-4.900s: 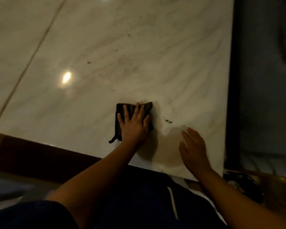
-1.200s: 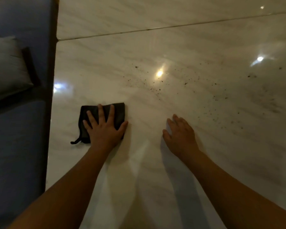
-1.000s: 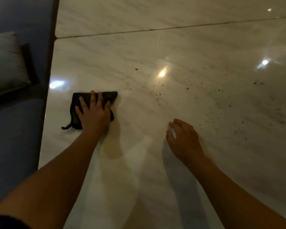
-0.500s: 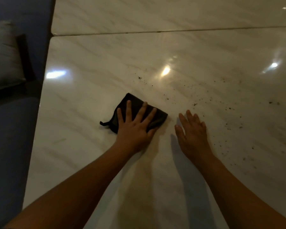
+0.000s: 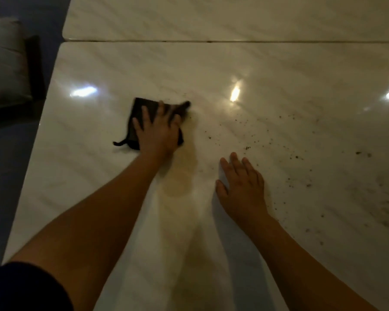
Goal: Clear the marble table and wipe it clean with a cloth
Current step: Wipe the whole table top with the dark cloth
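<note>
Head view looks down on a pale marble counter [image 5: 279, 70] with nothing left standing on it, so by my reading the clearing is done and the wiping is under way. A folded black cloth [image 5: 142, 117] lies on the left part of the counter, near its left edge, with a small loop trailing from its near-left corner.

Dark crumbs [image 5: 247, 148] are scattered to the right of the cloth and out across the right side. The main risk I see is that a sideways sweep spreads these specks rather than gathering them, or flicks them off the near or left edge onto the floor [image 5: 7, 176]. A folded cloth pressed only by a flat palm may also slip or unfold, leaving grit behind on the polished marble.

The left hand [image 5: 157, 133] is flat on top of the cloth, fingers spread and extended, pressing it down rather than clutching it; its fingertips look blurred, so their exact placement is unclear. The forearm reaches forward from lower left. The right hand [image 5: 243, 189] lies palm down on bare marble, fingers open and empty, well apart from the cloth, apparently bracing, just beside the nearest crumbs.
</note>
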